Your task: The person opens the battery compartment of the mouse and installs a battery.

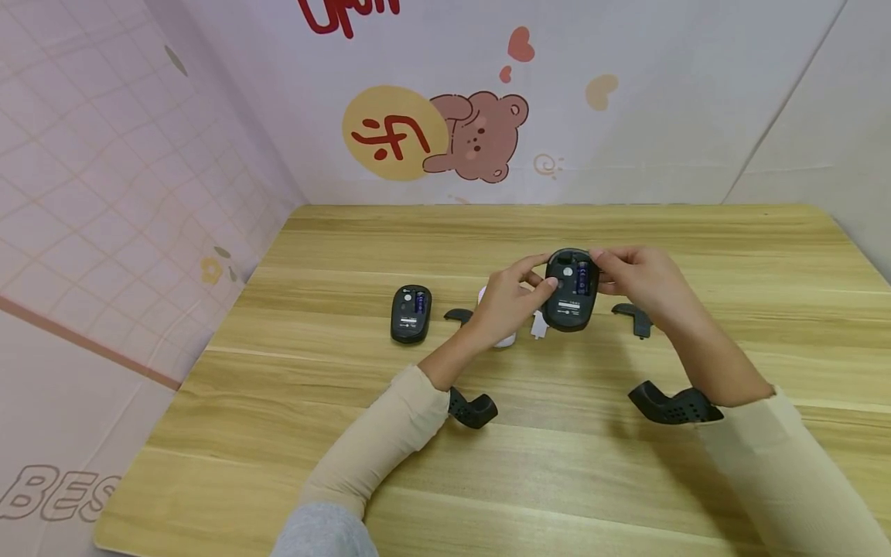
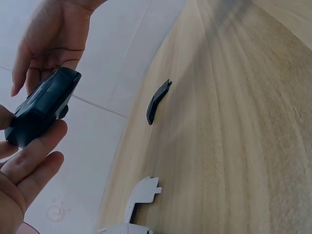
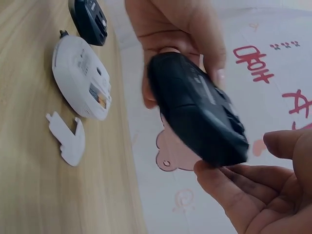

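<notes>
A black computer mouse (image 1: pixel 569 309) is held up above the table with its underside toward the head camera and its battery bay uncovered. A blue battery (image 1: pixel 582 278) lies in that bay. My left hand (image 1: pixel 511 298) grips the mouse by its left side, thumb on the underside and fingers beneath. At the upper right edge is my right hand (image 1: pixel 643 282). In the right wrist view a fingertip (image 3: pixel 207 168) of it touches the mouse's end, while its thumb stands apart. A black battery cover (image 1: pixel 636 319) lies on the table below the right hand.
Another black mouse (image 1: pixel 411 313) lies underside up on the left, a blue battery inside. A white mouse (image 3: pixel 80 73), partly hidden by my left arm in the head view, lies near a white cover (image 3: pixel 68 139). Another black cover (image 1: pixel 458 315) sits beside that arm.
</notes>
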`<state>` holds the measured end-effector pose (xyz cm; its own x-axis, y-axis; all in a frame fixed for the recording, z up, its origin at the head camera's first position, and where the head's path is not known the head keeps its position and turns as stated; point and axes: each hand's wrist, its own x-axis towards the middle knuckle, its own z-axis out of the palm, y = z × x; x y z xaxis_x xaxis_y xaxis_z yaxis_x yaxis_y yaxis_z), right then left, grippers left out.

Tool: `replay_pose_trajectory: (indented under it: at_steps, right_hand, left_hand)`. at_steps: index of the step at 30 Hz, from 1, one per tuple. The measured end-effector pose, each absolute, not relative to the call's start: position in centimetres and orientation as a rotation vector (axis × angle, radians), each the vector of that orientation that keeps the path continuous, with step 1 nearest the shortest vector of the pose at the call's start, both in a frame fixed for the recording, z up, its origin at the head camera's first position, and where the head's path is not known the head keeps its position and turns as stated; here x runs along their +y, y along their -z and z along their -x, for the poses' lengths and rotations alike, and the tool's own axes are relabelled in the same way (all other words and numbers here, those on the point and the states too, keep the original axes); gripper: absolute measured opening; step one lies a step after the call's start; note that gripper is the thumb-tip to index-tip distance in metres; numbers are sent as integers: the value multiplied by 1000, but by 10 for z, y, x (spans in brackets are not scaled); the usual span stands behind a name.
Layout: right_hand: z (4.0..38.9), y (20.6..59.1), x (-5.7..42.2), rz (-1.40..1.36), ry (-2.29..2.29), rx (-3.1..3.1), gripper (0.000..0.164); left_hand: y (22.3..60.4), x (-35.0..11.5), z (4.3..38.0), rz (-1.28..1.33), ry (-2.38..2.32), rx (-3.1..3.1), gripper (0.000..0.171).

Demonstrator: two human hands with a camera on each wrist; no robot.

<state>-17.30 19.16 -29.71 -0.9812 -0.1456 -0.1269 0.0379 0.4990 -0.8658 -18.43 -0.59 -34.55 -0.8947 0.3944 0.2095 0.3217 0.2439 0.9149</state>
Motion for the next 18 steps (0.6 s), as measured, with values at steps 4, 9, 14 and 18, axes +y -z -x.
replay_pose_trajectory:
  at_steps: [4,9,14,18]
  right_hand:
    - [174,297,201,95,1589,2537,61]
    - [173,297,217,101,1704,2517,58]
    - [171,297,230,94,1779,2495,58]
    - [170,295,236,92,1820,2486,59]
  left_hand:
    - [348,-2,184,-662,-1736,2444,43]
    - [355,4,187,-628,-1672,2486,43]
    - [363,9,192,-619,-1617,2510,43]
    - [367,14,194,-630,-1585,2518,43]
